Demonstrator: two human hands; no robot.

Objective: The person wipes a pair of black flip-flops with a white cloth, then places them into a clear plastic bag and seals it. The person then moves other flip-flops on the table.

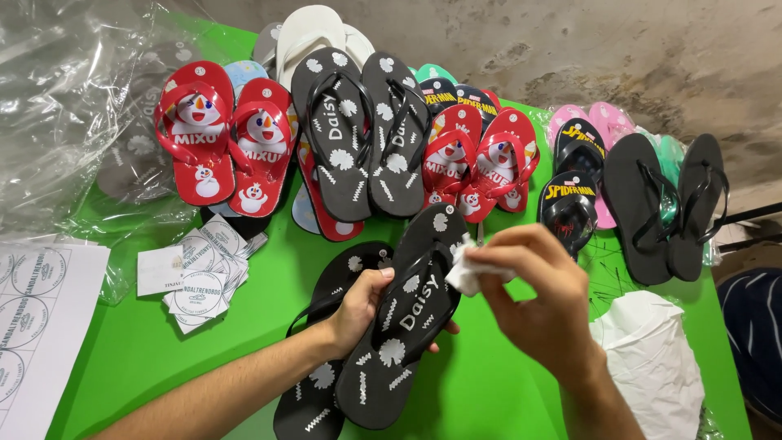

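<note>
A black flip-flop (405, 322) with white flower and zigzag marks sits low in the middle of the frame, tilted so its toe end points toward the upper right. The left hand (364, 303) holds it from below and from the left edge, fingers curled around the sole and the thumb lying on its upper face. The right hand (538, 297) is just right of the toe end, its fingers pinched together on a small white tag (467, 273) that touches the flip-flop near the strap. A second black flip-flop (319, 383) of the same pattern lies under and left of the held one, flat on the green table (155, 350).

Above them, in the upper middle of the frame, another black pair (364, 134) with white marks lies side by side. To its left is a red pair (224, 138) with cartoon snowman prints, and to its right a smaller red pair (481, 159) of the same kind. Farther right lie small black sandals (570, 183) with yellow lettering and a plain black pair (668, 204) near the right edge.

A heap of white tags (199, 273) lies at centre left, a white sheet of round stickers (32, 326) at the lower left edge, clear plastic wrap (65, 106) in the upper left, and a white bag (652, 367) at the lower right.
</note>
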